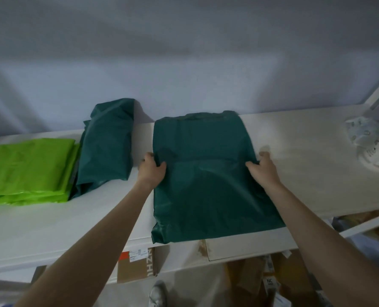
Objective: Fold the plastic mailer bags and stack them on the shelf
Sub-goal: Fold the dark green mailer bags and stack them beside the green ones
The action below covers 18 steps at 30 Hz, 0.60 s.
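Head view: fold step in hand, I judge. Dark bag (206, 173) lies flat on the shelf (294, 173), near edge overhanging at 6 o'clock. My left hand (152, 171) pinches its 9 o'clock edge, right hand (261, 169) pinches the 3 o'clock edge, both arms stretched forward. Next: probably fold it over, then move it to 9 o'clock onto the folded dark bag (106, 147) beside the green stack (29, 169).

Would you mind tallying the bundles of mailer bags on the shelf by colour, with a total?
Dark green: 2, the flat bundle that the left hand and right hand grip by its sides, and the folded bundle to its left.
Light green: 1, the stack at the far left.
Total: 3 bundles; bags within each cannot be counted.
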Each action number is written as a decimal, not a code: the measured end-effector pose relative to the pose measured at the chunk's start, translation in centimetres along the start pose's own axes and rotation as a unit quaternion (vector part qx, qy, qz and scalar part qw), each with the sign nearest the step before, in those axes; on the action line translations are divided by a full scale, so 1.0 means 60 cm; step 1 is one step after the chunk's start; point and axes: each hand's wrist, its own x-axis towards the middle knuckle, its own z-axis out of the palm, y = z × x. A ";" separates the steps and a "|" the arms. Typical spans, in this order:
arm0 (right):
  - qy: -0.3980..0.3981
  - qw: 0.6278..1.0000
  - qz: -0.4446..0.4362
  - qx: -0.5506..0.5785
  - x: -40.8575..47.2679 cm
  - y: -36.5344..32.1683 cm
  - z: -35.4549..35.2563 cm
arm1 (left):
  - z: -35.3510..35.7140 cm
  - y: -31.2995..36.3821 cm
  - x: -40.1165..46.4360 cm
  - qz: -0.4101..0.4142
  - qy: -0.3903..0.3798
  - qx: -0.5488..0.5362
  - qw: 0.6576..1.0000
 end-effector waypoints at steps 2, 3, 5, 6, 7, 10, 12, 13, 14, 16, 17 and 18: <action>0.013 0.996 0.040 0.083 0.009 -0.012 0.000 | -0.003 0.013 0.001 -0.065 -0.005 -0.133 0.989; 0.017 0.993 0.056 0.106 0.013 -0.017 -0.001 | -0.005 0.020 0.002 -0.086 -0.010 -0.185 0.979; 0.009 0.986 0.072 0.152 0.020 -0.027 -0.003 | -0.010 0.029 0.003 -0.102 -0.029 -0.255 0.961; 0.004 0.983 0.075 0.170 0.021 -0.031 -0.005 | -0.014 0.038 -0.001 -0.104 -0.038 -0.278 0.954; 0.000 0.980 0.074 0.185 0.020 -0.034 -0.008 | -0.019 0.047 -0.007 -0.103 -0.042 -0.294 0.949; 0.005 0.976 0.039 0.216 0.016 -0.042 -0.020 | -0.035 0.066 -0.012 -0.082 -0.014 -0.340 0.937; 0.031 0.974 -0.004 0.226 0.013 -0.052 -0.032 | -0.046 0.074 -0.010 -0.030 0.042 -0.331 0.942; 0.045 0.972 -0.029 0.229 0.012 -0.057 -0.040 | -0.052 0.077 -0.008 -0.001 0.075 -0.310 0.948; 0.063 0.970 -0.059 0.226 0.011 -0.063 -0.048 | -0.058 0.080 -0.008 0.028 0.110 -0.287 0.951; 0.103 0.967 -0.121 0.197 0.009 -0.077 -0.066 | -0.075 0.094 -0.020 0.089 0.167 -0.243 0.951; 0.122 0.963 -0.149 0.186 0.009 -0.085 -0.074 | -0.084 0.102 -0.028 0.115 0.190 -0.224 0.949; 0.138 0.957 -0.174 0.186 0.007 -0.093 -0.080 | -0.091 0.111 -0.035 0.136 0.210 -0.213 0.944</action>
